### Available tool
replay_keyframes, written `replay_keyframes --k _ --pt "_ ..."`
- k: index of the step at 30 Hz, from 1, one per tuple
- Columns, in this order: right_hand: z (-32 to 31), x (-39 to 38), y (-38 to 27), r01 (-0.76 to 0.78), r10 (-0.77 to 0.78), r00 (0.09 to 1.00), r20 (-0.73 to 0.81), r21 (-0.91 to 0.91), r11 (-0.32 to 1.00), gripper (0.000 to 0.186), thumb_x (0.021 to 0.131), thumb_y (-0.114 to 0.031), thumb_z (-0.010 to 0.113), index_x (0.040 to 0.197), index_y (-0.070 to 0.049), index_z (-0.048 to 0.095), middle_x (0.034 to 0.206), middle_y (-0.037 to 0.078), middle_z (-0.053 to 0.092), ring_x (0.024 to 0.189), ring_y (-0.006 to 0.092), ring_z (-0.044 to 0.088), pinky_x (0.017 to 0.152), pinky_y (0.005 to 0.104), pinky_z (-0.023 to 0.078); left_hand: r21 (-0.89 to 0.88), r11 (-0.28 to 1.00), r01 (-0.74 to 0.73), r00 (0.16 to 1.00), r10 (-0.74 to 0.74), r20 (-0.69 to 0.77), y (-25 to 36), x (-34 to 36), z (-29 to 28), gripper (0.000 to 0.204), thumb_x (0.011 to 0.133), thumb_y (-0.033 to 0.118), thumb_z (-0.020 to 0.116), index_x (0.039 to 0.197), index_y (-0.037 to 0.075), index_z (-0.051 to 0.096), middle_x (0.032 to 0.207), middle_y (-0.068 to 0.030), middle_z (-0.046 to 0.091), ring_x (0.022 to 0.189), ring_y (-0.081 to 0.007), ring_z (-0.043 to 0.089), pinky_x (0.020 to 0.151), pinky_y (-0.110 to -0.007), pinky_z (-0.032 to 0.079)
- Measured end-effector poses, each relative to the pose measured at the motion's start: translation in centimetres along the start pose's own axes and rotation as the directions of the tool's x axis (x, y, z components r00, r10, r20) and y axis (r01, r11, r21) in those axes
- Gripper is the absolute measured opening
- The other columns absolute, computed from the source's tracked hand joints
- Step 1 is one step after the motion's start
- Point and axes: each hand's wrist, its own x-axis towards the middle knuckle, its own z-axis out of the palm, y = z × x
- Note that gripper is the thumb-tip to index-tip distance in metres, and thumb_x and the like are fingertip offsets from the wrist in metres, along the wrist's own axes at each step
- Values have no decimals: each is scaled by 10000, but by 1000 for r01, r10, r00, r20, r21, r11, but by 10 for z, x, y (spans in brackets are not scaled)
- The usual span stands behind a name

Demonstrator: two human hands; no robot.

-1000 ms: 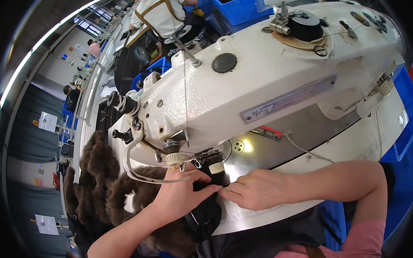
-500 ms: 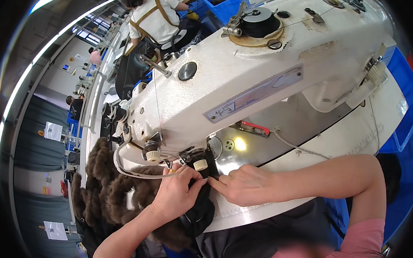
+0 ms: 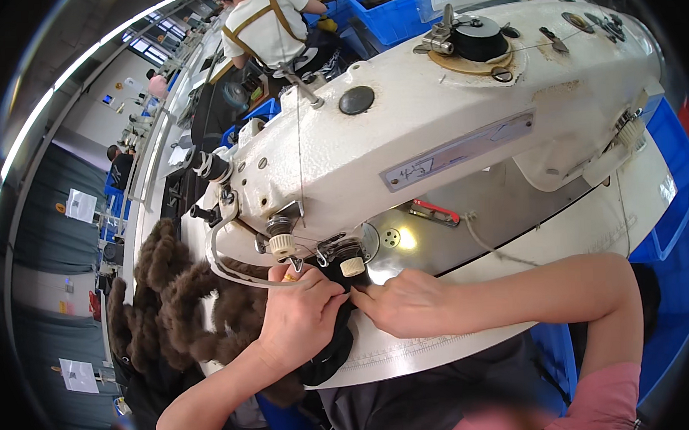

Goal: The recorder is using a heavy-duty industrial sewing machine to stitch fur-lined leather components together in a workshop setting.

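So the big white sewing machine (image 3: 425, 134) takes up most of the view, sitting on a pale, glossy table (image 3: 401, 358) with ruler marks along its curved front edge. There's a shiny metal plate (image 3: 514, 223) set into the top under the arm, catching a bright spot of light. A red-handled tool (image 3: 435, 212) lies on that, with a loose bit of cord (image 3: 484, 243) just beside it, trailing toward the front.

The black cloth (image 3: 336, 342) is at the needle end, bunched and hanging over the table's front edge. The left hand (image 3: 299, 317) has its fingers bent and thumb tucked in, pinching it right by the needle. The right hand (image 3: 406, 301) is half curled with its fingertips at the other side of the cloth; can't tell if it's pinching or just pressing. A heap of brown fur (image 3: 199, 313) lies left of the left hand.

Room's busy: a co-worker in a white top (image 3: 271, 30) up top, a blue bin (image 3: 386, 17) next to them, another blue bin (image 3: 674, 277) at far right, dark curtains (image 3: 52, 220) on the left and a long light strip (image 3: 54, 83) overhead.
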Motion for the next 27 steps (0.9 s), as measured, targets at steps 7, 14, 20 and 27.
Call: replay_keyframes --k 7,14,20,27 --pt "9 15 -4 76 -63 995 75 -187 979 182 799 -131 563 920 0 602 730 110 605 540 239 635 448 376 486 21 998 -63 996 65 -64 -3 -3 10 66 739 56 709 789 60 665 802 -51 604 876 -265 546 856 -432 373" --pt "21 24 -19 55 -45 997 54 -194 979 156 774 -122 579 860 7 595 688 107 610 536 226 638 438 355 489 81 996 -31 999 34 -39 -1 -9 15 64 755 60 672 817 58 653 828 -65 582 926 -279 543 899 -425 376" --pt "2 1 -6 110 -107 994 23 -145 983 114 820 -137 583 858 -30 589 698 85 607 552 229 638 448 359 501 133 987 -88 993 97 -66 0 -14 24 79 751 80 682 820 54 656 825 -64 576 904 -257 549 956 -419 393" --pt "-16 8 21 50 -5 954 -300 145 988 130 822 -96 593 934 -31 576 901 73 569 734 242 644 563 345 530 192 974 -122 986 141 -89 3 -17 28 75 746 78 695 805 52 656 802 -58 565 884 -251 553 931 -408 413"
